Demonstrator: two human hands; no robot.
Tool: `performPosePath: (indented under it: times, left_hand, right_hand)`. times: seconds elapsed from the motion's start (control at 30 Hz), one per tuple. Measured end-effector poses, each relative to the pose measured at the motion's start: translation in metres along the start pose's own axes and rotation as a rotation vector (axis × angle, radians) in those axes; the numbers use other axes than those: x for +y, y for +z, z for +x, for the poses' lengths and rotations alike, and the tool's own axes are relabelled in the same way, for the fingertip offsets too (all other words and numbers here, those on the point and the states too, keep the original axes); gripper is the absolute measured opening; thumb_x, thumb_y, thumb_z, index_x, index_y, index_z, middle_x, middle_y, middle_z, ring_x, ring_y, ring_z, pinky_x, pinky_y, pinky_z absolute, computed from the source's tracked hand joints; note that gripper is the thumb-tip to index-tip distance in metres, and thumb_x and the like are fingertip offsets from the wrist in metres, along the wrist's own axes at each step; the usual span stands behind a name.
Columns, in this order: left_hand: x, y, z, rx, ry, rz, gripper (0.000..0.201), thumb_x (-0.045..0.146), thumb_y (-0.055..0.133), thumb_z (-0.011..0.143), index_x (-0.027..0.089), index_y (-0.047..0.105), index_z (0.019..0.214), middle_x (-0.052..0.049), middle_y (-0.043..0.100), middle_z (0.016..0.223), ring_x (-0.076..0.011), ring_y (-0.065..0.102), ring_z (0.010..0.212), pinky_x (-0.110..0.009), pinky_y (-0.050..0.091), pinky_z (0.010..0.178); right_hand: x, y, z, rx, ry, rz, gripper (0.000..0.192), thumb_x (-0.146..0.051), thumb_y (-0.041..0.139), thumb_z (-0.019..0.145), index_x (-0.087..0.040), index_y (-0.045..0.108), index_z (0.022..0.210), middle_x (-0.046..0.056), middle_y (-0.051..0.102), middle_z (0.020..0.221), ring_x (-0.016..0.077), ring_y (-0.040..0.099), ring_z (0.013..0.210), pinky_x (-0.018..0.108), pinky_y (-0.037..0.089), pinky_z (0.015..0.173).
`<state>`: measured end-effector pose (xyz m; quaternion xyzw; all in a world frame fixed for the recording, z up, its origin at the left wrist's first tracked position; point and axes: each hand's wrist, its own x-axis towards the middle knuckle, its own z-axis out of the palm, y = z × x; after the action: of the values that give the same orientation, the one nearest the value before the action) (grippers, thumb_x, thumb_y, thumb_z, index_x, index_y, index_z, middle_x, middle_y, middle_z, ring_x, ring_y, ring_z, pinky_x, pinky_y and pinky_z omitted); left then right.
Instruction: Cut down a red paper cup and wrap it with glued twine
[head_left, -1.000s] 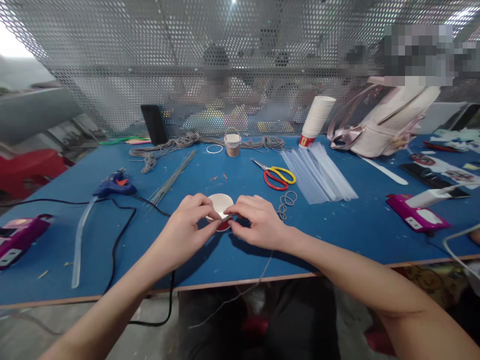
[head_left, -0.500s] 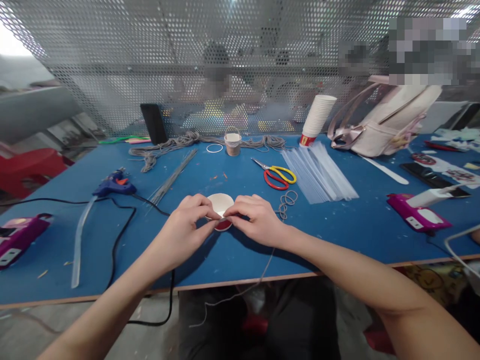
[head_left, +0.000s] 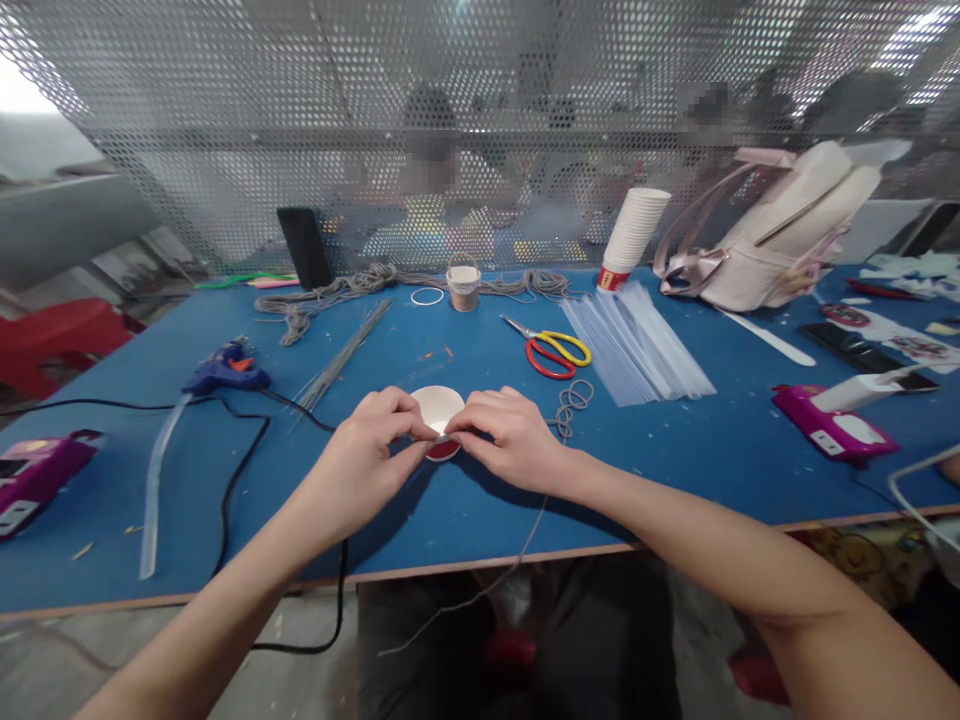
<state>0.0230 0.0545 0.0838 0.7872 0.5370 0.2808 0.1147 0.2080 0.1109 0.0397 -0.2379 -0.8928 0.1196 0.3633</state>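
Observation:
A paper cup [head_left: 437, 403], white inside and red below its near rim, is between my hands over the front half of the table. My left hand [head_left: 381, 440] pinches the near rim with thumb and forefinger. Right beside those fingertips, my right hand [head_left: 511, 438] is closed on the same rim. Whether a piece of cord is also between the fingers is too small to tell. A thin grey cord [head_left: 537, 522] runs from under my right hand over the table's front edge, and a loose tangle of it [head_left: 574, 400] lies just beyond that hand.
Scissors [head_left: 551, 350] and clear plastic strips [head_left: 637, 345] lie right of centre. A blue glue gun [head_left: 226, 368] with its cable is on the left, near grey wires [head_left: 341, 355]. At the back stand a small decorated bucket [head_left: 463, 290], stacked cups [head_left: 634, 235] and a pale backpack [head_left: 787, 230].
Both hands keep their pinch on the cup's rim, almost unmoved. The hanging end of the cord has swung into a straighter line. The camera view has shifted slightly.

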Motion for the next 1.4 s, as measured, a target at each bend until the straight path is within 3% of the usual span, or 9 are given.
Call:
performPosePath:
  times: [0.33,0.53,0.77,0.9,1.1,1.4]
  left_hand:
    - [0.002,-0.002,0.001,-0.019,0.032,-0.012,0.021,0.027,0.051,0.086,0.021,0.068,0.077,-0.003,0.061,0.082,-0.0184,0.057,0.082,-0.032,0.046,0.073]
    - [0.001,-0.005,-0.002,0.031,-0.016,-0.024,0.023,0.028,0.05,0.085,0.022,0.067,0.099,-0.006,0.062,0.099,-0.0181,0.06,0.082,-0.03,0.05,0.07]
    - [0.008,-0.011,-0.007,0.09,0.043,0.117,0.025,0.019,0.046,0.082,0.02,0.067,0.095,-0.006,0.063,0.097,-0.0183,0.061,0.079,-0.029,0.05,0.066]
    - [0.018,-0.001,-0.009,0.077,0.097,0.131,0.02,0.019,0.048,0.083,0.019,0.064,0.096,-0.006,0.064,0.095,-0.0148,0.06,0.071,-0.026,0.05,0.063]
    - [0.014,0.013,-0.008,0.129,0.163,0.224,0.018,0.023,0.045,0.091,0.019,0.062,0.088,-0.006,0.066,0.089,-0.0167,0.063,0.08,-0.027,0.05,0.069]
    - [0.009,0.005,-0.001,0.036,0.131,0.118,0.02,0.022,0.044,0.089,0.02,0.061,0.08,-0.003,0.069,0.079,-0.016,0.064,0.071,-0.026,0.046,0.062]
  right_hand:
    - [0.0,-0.002,-0.001,0.0,-0.007,-0.008,0.012,-0.016,0.056,0.09,-0.017,0.065,0.082,0.0,0.066,0.075,0.0126,0.055,0.068,0.028,0.027,0.065]
    - [-0.002,-0.005,0.002,-0.01,0.049,0.018,0.01,-0.015,0.059,0.088,-0.017,0.065,0.081,0.0,0.066,0.076,0.0121,0.054,0.068,0.028,0.027,0.066]
    - [-0.004,-0.007,0.003,-0.024,0.053,-0.003,0.01,-0.016,0.058,0.088,-0.017,0.065,0.081,0.0,0.066,0.076,0.0127,0.054,0.069,0.028,0.026,0.066]
    - [-0.004,-0.006,0.002,-0.019,0.024,-0.025,0.009,-0.016,0.058,0.088,-0.017,0.065,0.081,0.0,0.065,0.076,0.013,0.054,0.07,0.028,0.026,0.065]
    - [-0.004,-0.006,0.002,-0.04,0.024,-0.043,0.01,-0.018,0.057,0.089,-0.017,0.064,0.083,0.001,0.065,0.076,0.0136,0.054,0.07,0.028,0.027,0.066]
    - [-0.002,-0.011,0.003,-0.031,-0.019,-0.005,0.01,-0.015,0.058,0.089,-0.017,0.065,0.082,0.001,0.066,0.078,0.0133,0.055,0.072,0.029,0.026,0.065]
